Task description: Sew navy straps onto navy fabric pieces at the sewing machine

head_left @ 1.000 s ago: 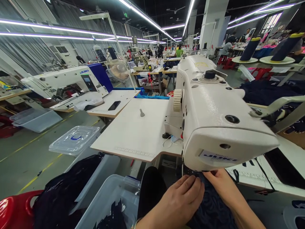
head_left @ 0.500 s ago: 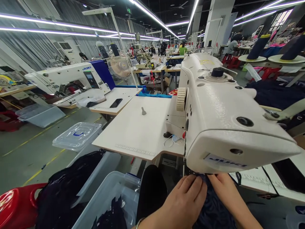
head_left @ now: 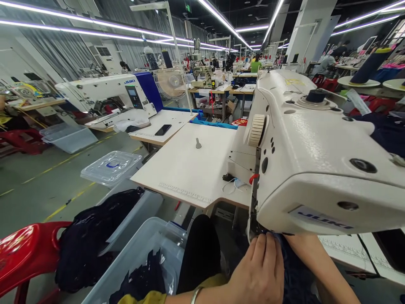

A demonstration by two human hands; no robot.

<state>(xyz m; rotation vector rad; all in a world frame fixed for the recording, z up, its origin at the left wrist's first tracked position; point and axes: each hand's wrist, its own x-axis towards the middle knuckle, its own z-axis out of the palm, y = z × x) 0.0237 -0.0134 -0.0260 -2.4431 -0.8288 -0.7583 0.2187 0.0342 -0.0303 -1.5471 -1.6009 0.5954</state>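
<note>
My left hand (head_left: 261, 266) is closed, its fingers together on the edge of a dark navy patterned fabric (head_left: 299, 276), just below the head of a white JUKI sewing machine (head_left: 303, 169). My right hand (head_left: 302, 245) reaches in from the right beside the same fabric. Its fingers are out of sight beneath the machine head, so their grip does not show. The needle area is hidden too. Fabric hangs down between my two forearms, above my lap.
A white table (head_left: 190, 164) carries a small grey metal piece (head_left: 198, 143). Beyond it lies a black phone (head_left: 163, 129). Lower left stand a clear plastic bin (head_left: 133, 253) with dark cloth pieces, a lidded box (head_left: 111, 166), a dark cloth pile (head_left: 91, 236) and a red stool (head_left: 28, 253).
The view has turned left, so the scene sits further right. My right hand's fingers have passed from partly visible to hidden under the machine head. My left hand stays on the fabric.
</note>
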